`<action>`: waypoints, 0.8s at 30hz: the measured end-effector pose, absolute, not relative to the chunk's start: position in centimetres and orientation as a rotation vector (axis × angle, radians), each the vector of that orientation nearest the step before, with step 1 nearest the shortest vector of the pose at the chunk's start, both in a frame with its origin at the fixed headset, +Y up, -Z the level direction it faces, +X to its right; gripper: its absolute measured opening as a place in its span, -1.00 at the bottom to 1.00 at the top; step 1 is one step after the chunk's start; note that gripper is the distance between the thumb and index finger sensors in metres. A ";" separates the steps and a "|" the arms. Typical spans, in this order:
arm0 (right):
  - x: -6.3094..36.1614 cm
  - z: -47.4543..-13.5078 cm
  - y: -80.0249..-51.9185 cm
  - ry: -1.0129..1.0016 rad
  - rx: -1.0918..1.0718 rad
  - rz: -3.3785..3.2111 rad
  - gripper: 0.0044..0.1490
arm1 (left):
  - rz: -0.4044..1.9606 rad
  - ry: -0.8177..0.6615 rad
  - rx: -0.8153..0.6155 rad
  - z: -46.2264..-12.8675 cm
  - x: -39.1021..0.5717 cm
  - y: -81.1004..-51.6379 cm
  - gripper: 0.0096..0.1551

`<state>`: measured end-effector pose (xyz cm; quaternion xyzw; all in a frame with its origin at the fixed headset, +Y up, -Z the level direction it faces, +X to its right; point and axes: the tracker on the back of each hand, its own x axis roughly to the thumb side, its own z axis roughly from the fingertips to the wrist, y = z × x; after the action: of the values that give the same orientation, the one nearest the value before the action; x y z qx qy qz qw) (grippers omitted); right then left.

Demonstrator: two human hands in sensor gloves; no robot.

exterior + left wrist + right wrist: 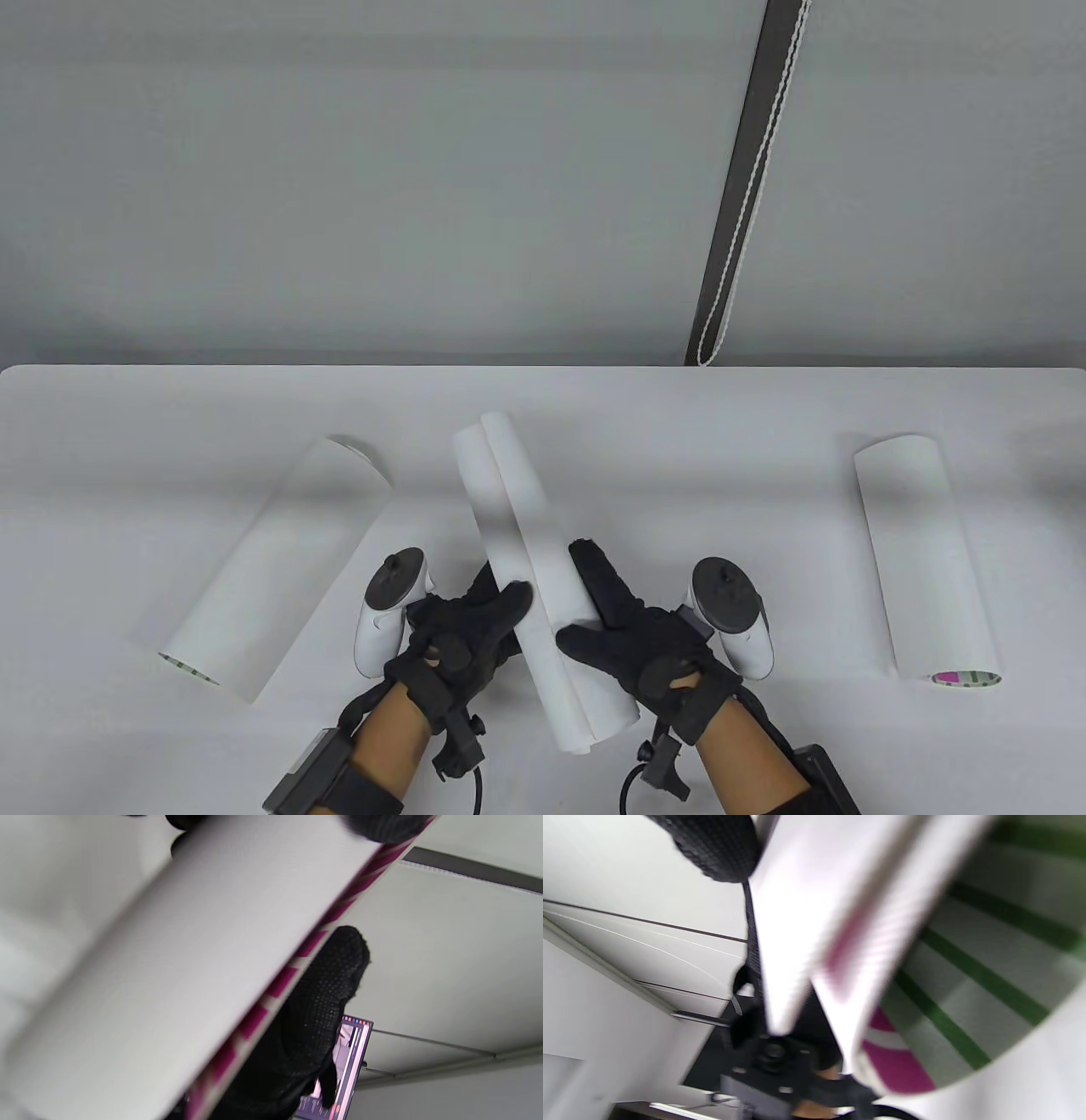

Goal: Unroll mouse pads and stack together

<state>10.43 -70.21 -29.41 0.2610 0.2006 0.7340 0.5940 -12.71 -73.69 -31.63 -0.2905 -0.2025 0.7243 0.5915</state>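
Three rolled white mouse pads are in the table view. The middle one (533, 560) is held off the table by both hands, its two edges curled inward. My left hand (471, 632) grips its left side. My right hand (632, 632) grips its right side. A second roll (276, 564) lies at the left and a third roll (925, 556) lies at the right. The left wrist view shows the held pad's white back (169, 976) and magenta striped edge. The right wrist view looks into its curl (967, 984), with green and magenta stripes inside.
The white table (679, 458) ends at a grey wall behind. A dark strip with a white cord (747, 187) hangs at the back right. A monitor (352, 1065) shows in the left wrist view.
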 end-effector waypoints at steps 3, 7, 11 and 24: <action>10.2 -29.2 -70.1 0.495 0.562 1.848 0.31 | 1.649 -0.392 -0.643 -31.6 -12.9 -73.9 0.05; 10.1 -29.4 -70.5 0.495 0.543 1.933 0.40 | 1.581 -0.295 -0.592 -31.7 -13.3 -74.0 0.01; 10.7 -29.8 -71.2 0.439 0.436 1.857 0.21 | 1.606 -0.296 -0.605 -31.9 -13.6 -74.1 0.00; 13.9 -31.3 -73.0 0.484 0.384 1.568 -0.23 | 1.719 -0.351 -0.699 -32.5 -14.2 -74.7 0.07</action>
<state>13.90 -72.97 -31.26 0.1698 0.2145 0.6946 0.6653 -14.21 -74.72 -32.51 -0.2999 -0.1505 0.7374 0.5862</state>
